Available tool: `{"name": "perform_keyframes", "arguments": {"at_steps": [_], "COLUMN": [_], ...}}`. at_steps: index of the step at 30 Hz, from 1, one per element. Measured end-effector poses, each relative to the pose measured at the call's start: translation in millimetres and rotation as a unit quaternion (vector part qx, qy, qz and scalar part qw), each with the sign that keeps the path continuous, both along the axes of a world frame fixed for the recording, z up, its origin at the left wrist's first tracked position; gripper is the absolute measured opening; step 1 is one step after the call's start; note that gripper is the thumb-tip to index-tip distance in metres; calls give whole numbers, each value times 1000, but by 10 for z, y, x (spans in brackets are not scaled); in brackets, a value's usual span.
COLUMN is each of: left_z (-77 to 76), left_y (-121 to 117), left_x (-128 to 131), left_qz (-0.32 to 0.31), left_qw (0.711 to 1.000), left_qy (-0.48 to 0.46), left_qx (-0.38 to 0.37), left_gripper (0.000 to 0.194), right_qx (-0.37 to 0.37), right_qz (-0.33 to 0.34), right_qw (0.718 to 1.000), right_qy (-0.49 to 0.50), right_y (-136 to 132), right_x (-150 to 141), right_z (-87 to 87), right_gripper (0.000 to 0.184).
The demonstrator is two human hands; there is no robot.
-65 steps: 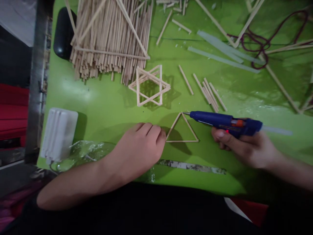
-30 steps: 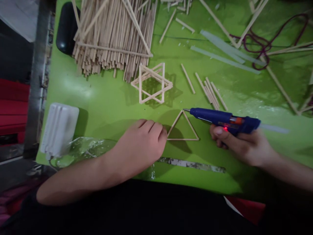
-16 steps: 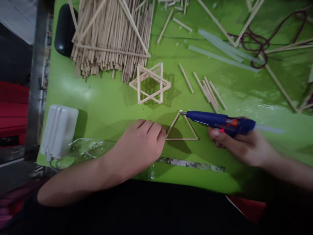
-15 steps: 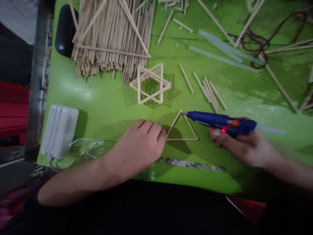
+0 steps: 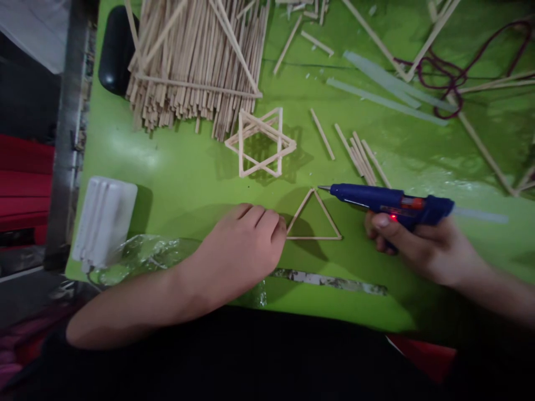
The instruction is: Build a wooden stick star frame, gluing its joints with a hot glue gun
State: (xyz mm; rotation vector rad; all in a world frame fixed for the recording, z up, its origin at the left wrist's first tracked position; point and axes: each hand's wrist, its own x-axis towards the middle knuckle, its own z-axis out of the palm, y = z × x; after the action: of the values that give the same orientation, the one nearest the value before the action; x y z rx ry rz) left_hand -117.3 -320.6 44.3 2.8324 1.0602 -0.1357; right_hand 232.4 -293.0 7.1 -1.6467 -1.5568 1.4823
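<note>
My right hand (image 5: 413, 245) is wrapped round a blue hot glue gun (image 5: 371, 197) with a red light lit and a clear glue stick out of its back. The gun's metal nozzle points left, just right of the top corner of a small triangle of wooden sticks (image 5: 328, 216). At the triangle's lower left corner, the closed fingers of my left hand (image 5: 246, 245) pinch the frame; the fingertips are hidden behind the hand. Above them rests a finished-looking six-pointed stick star (image 5: 261, 165). Several short loose sticks (image 5: 363, 159) lie beyond the gun.
A thick pile of wooden sticks (image 5: 179, 100) lies at the back left, beside a black case (image 5: 115, 53). A white power bank (image 5: 104, 223) with a cable and clear plastic wrap (image 5: 154, 253) are at left. Glue sticks (image 5: 384, 100) and dark red cord (image 5: 451, 83) lie back right.
My right hand has drawn the glue gun right, so its nozzle has come away from the triangle's top corner. My left hand keeps its hold; the whole view has shifted slightly.
</note>
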Motion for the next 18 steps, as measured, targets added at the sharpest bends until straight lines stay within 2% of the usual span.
{"name": "perform_keyframes", "arguments": {"at_steps": [4,7,9,13,18], "left_z": [-2,-13,-17,13,84], "left_y": [0,-1,3,49,149], "left_x": [-7,-10,-11,-25,-56], "left_qz": [2,6,6,11,89], "left_qw": [1000,1000,1000,998,990], "left_qy": [-6,-13,-9,1,15], "left_qx": [-1,-9,-24,-60,-109], "left_gripper": [30,28,28,29,29], "right_qx": [-39,-5,21,43,56], "right_qz": [-23,-9,10,7,19], "right_qw": [999,998,996,990,990], "right_qy": [-4,56,91,138,126], "right_y": [-35,-21,11,2,-294], "right_x": [-40,-4,84,272,193], "right_z": [36,44,27,20,168], "right_gripper": [52,49,53,57,57]}}
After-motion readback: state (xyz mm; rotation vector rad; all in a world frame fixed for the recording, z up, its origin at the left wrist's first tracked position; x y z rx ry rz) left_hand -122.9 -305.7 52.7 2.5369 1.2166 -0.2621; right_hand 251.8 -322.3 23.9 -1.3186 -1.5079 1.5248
